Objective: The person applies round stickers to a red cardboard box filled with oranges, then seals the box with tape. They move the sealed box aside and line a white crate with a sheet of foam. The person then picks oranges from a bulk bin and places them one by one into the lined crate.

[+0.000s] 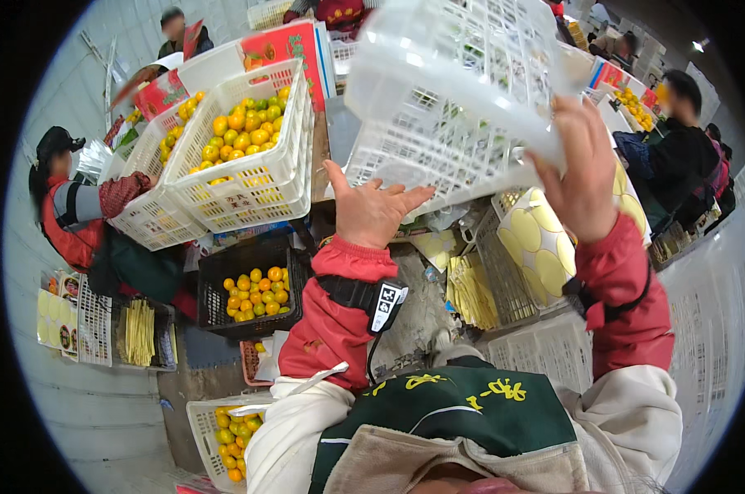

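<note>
A white plastic crate (pixel 455 74), mostly see-through lattice, is tilted in the air at the upper middle. My right hand (pixel 578 165) grips its right edge, with fingers curled over the rim. My left hand (pixel 377 206) has its fingers spread at the crate's lower left edge, apparently touching it, with nothing grasped. Just left of it, stacked white crates (pixel 241 198) hold orange and yellow-green citrus fruit (pixel 237 132). Below these sits a black crate (pixel 216 325) with more of the fruit (pixel 257 292). What lies behind the lifted crate is largely hidden.
Co-workers stand at left (pixel 64 214) and right (pixel 681 156). Round yellow sheets (pixel 537 247) and yellow strips (pixel 471 288) sit in crates to my right. More empty-looking crates (pixel 529 354) are below them. A fruit crate (pixel 208 445) is near my lower left.
</note>
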Action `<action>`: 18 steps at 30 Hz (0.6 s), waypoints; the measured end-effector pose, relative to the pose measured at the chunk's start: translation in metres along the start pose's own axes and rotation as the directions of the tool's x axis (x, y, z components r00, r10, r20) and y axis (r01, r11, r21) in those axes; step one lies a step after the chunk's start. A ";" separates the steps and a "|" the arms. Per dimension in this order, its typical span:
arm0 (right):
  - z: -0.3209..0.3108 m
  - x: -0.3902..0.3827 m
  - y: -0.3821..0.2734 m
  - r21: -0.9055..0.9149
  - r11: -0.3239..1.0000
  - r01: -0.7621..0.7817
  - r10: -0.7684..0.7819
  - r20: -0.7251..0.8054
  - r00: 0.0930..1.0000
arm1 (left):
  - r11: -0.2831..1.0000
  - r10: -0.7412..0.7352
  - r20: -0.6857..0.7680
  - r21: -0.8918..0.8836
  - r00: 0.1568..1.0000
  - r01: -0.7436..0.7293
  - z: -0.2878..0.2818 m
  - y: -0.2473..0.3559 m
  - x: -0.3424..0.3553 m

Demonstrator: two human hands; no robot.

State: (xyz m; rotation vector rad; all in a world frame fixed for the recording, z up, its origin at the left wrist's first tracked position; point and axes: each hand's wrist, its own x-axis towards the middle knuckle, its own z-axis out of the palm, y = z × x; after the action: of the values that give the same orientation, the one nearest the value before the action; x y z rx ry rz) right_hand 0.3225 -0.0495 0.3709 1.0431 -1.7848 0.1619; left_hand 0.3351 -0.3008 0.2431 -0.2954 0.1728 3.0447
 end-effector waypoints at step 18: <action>0.237 -0.197 0.070 0.627 0.554 -0.549 0.082 0.614 0.785 | 0.568 0.214 -0.213 0.821 0.953 0.056 -0.108 0.222 0.326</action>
State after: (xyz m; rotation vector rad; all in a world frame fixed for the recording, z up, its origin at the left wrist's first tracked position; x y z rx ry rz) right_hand 0.1288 -0.0220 0.1229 1.4294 -2.5038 1.1016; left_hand 0.0169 -0.5121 0.0977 -0.6438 1.6038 2.5625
